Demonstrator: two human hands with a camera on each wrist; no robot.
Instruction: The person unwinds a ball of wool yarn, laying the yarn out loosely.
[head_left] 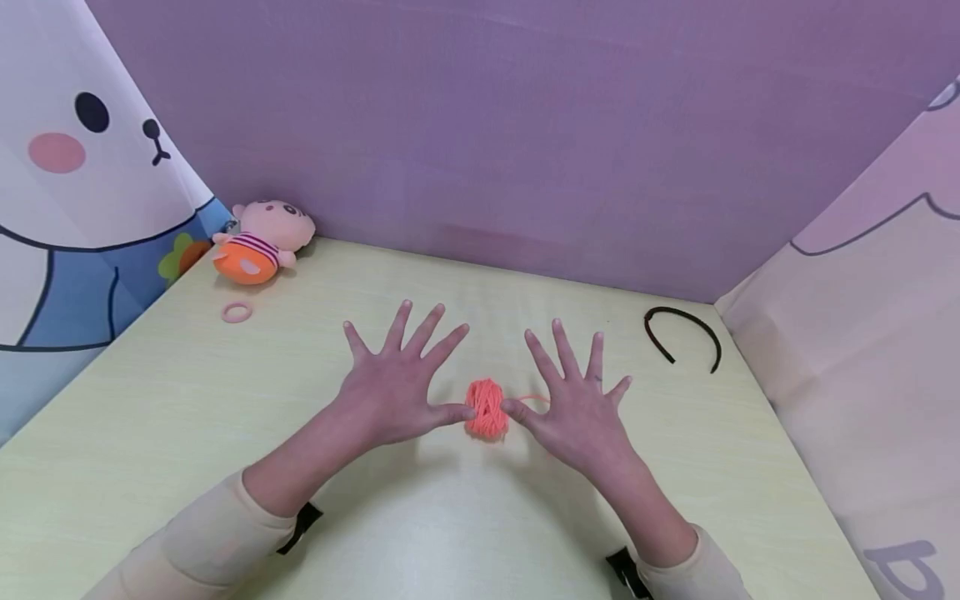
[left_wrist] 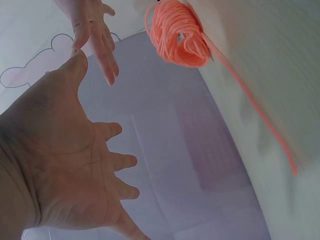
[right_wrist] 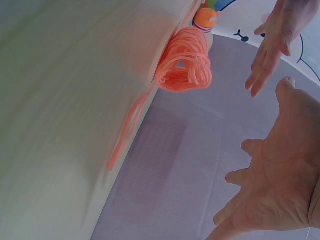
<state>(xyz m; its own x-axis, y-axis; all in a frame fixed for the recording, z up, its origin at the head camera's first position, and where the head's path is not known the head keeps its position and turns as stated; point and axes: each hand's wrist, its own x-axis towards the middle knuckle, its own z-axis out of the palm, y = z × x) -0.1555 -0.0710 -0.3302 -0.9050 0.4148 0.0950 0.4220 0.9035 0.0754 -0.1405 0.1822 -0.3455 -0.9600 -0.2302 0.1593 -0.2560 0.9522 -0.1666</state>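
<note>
Our left hand and right hand, fully spread and empty, flank the yarn bundle, presumably for clear access.

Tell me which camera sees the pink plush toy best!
The head view: the pink plush toy appears whole. The right wrist view catches part, mostly its orange bottom, behind the yarn bundle; the left wrist view misses it.

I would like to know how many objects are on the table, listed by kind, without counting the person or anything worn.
Orange yarn bundle: 1
Plush toy: 1
Pink ring: 1
Curved black band: 1
Total: 4
</note>
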